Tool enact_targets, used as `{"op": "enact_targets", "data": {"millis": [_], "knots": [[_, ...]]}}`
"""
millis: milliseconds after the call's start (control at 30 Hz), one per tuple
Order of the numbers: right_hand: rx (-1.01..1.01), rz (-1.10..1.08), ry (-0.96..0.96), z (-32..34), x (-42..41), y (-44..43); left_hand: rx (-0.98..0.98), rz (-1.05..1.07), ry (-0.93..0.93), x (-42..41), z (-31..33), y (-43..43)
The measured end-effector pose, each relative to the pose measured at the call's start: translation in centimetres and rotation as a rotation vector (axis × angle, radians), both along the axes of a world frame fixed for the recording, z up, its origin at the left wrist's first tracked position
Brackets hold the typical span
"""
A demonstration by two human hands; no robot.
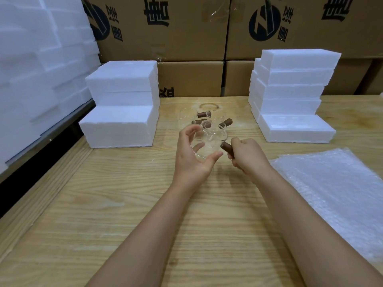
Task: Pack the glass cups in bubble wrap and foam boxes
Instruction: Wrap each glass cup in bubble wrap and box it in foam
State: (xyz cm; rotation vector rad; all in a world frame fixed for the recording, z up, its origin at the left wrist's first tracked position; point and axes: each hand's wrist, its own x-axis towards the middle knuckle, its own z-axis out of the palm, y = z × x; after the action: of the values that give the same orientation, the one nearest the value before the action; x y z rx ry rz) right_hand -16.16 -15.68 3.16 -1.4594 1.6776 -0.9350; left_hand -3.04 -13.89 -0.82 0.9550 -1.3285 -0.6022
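Bubble wrap [331, 187] lies flat on the worktop [124, 204], right side, within reach for wrapping. One glass cup [205, 141] is held up over mid-worktop: left hand [192, 154] curls round the body and right hand [246, 154] is clamped on its brown handle [227, 147], probably to steady it. Spare cups [205, 119] sit just behind. Foam boxes [122, 104] are stacked on both sides, cartons [186, 27] at the back.

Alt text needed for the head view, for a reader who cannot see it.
A person holds a clear glass cup over a wooden table: left hand cradles its body, right hand grips its brown handle. More cups sit behind, stacked white foam boxes on both sides, bubble wrap at right.
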Motion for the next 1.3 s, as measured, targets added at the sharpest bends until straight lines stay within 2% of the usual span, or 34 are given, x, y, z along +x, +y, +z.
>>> {"op": "enact_targets", "data": {"millis": [200, 300, 500, 633, 767, 1000, 1067, 1300], "knots": [[-0.386, -0.104, 0.334, -0.2, 1.9, 1.0, 0.143, -0.063, 0.223, 0.3, 0.2, -0.1], [-0.597, -0.109, 0.337, -0.5, 2.1, 1.3, 0.210, -0.123, 0.327, 0.5, 0.3, -0.2], [-1.036, -0.027, 0.207, -1.1, 2.6, 2.1, 0.374, -0.350, 0.551, 1.1, 0.6, -0.3], [-0.969, 0.116, -0.055, -1.2, 2.9, 2.3, 0.396, -0.579, 0.640, 1.7, 0.9, -0.3], [-0.978, 0.194, -0.066, -1.3, 3.1, 2.4, 0.392, -0.745, 0.651, 2.2, 0.7, -0.4], [-1.051, 0.137, 0.015, -1.7, 3.3, 2.5, 0.409, -0.725, 0.697, 2.2, 1.1, -0.3], [-1.010, 0.099, 0.001, -1.9, 3.4, 2.4, 0.421, -0.693, 0.702, 2.0, 1.1, -0.1], [-0.832, 0.047, -0.301, -1.8, 3.4, 2.2, 0.434, -0.568, 0.719, 1.6, 1.0, -0.2]]}}
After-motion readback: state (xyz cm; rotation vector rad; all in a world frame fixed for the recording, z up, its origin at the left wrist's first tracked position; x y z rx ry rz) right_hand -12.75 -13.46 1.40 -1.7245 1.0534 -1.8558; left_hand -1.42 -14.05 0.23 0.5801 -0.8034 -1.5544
